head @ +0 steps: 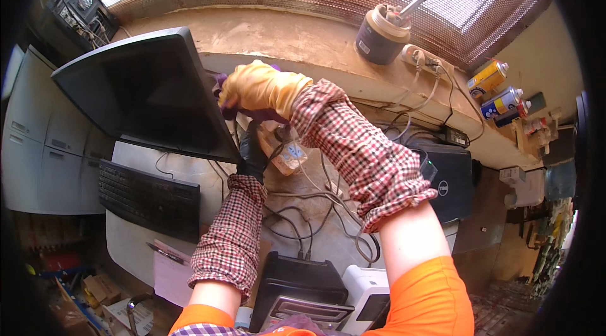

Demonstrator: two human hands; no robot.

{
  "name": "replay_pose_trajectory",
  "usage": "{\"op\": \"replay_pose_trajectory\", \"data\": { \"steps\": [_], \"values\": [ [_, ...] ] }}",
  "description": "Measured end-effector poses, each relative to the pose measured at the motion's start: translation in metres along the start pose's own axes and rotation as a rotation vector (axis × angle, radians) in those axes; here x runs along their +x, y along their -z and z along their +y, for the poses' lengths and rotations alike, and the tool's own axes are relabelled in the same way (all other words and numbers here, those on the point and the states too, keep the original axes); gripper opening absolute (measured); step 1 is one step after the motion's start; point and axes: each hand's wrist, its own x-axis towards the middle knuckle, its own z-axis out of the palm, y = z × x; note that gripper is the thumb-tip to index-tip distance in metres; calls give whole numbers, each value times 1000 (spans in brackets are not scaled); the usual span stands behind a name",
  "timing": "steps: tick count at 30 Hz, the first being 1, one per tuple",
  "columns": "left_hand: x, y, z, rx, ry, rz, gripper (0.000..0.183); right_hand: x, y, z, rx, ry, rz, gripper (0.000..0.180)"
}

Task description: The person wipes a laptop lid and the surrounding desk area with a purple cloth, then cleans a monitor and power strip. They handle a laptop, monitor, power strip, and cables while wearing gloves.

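My right hand (pixel 262 87), in a yellow glove, holds a bunched purple cloth (pixel 229 111) beside the right edge of a black monitor (pixel 142 94). Below it, my left hand (pixel 252 151), in a black glove, is just behind the monitor's lower right corner; its fingers are partly hidden, and I cannot tell whether it grips anything. A power strip (pixel 289 155) with blue sockets lies right beside that hand, with cables (pixel 326 198) tangled below it. Checked sleeve covers are on both forearms.
A keyboard (pixel 149 198) and a pink paper pad (pixel 173 272) with a pen lie at left. Black and white devices (pixel 303 279) stand near me. A closed Dell laptop (pixel 447 182) is at right. The ledge holds a plastic jar (pixel 382 35), another power strip (pixel 426 59) and spray cans (pixel 487 79).
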Motion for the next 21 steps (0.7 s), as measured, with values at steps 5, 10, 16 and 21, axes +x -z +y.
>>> {"op": "replay_pose_trajectory", "data": {
  "steps": [5, 10, 16, 21],
  "values": [
    [3, -24, 35, -662, 439, 123, 41, -33, 33, 13, -439, -33, -344, 15],
    [-8, -38, 50, -308, 254, 78, 44, -15, 3, -17, -418, 189, 165, 18],
    [0, -21, 33, -868, 370, -139, 41, -52, 1, 3, -408, -35, -199, 26],
    [-3, -27, 30, -767, 342, -32, 50, -34, -1, -11, -380, -47, -20, 18]
  ]
}}
